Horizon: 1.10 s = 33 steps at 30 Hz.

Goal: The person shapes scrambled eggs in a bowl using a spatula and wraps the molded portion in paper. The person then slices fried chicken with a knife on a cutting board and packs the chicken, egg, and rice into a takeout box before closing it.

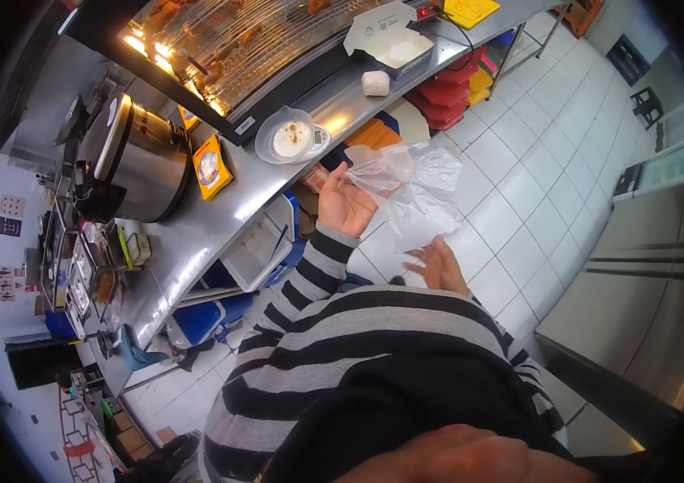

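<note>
A thin, translucent white plastic bag [426, 189] hangs spread out in front of me, over the floor beside the counter. My left hand [346, 205], palm turned up, pinches the bag's near left edge with its fingertips. At the lower edge of the bag, my right hand [438, 267] has a fingertip and thumb closed on the plastic, while its other fingers spread away. A clear bowl with white contents [292, 138] sits on a small digital scale [320, 138], just beyond my left hand on the counter.
A steel counter [237, 211] runs along my left, carrying a yellow box [212, 167], a large cooker [145, 165] and an opened white carton [397, 50]. A lit food warmer [237, 48] stands behind. Red trays [445, 97] are stacked underneath. Steel refrigerator doors [640, 298] rise on the right.
</note>
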Motion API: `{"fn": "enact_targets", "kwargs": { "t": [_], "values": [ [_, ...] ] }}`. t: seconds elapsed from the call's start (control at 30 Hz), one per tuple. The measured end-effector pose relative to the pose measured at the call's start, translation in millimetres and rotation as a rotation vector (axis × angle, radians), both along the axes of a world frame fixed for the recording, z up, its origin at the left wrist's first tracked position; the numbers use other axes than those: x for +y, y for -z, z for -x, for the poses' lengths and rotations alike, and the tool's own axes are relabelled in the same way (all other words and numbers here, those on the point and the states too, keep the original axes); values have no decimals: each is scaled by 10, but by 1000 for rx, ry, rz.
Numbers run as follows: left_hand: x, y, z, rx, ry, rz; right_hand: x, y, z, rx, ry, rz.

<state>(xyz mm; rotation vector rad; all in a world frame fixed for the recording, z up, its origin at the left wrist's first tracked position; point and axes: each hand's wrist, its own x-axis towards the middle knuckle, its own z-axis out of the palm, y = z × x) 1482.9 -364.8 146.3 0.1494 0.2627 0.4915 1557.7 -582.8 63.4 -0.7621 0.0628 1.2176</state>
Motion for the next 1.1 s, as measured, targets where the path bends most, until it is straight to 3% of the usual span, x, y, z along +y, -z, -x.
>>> {"fn": "enact_targets", "kwargs": {
  "t": [0.03,0.1,0.13,0.4,0.47,0.67,0.8,0.9,0.97,1.0,1.07,1.1],
  "values": [
    [-7,53,11,-1,-6,3,20,6,7,-1,-6,3],
    [-23,194,35,-46,2,8,85,22,48,-266,57,-107],
    [-37,253,48,-44,7,10,159,-246,12,-347,62,14],
    [-194,654,146,156,-4,2,78,-376,-303,-157,48,265],
    [-259,695,180,122,34,16,63,-549,-322,142,-43,203],
    [-361,741,220,114,23,-33,37,-90,-240,-165,-79,384],
    [-342,842,285,-6,18,-43,33,28,-297,-126,-35,356],
    [-301,951,354,127,-26,-55,16,69,-300,-105,3,367],
    [-252,1240,410,672,-84,77,48,-42,-232,-271,129,390],
    [-309,1314,396,672,-86,78,58,-43,-217,-272,127,390],
    [-507,1413,325,1357,-817,-904,81,-32,-211,-505,164,376],
    [-584,1226,328,1356,-815,-904,87,-26,-215,-505,165,378]
  ]
}}
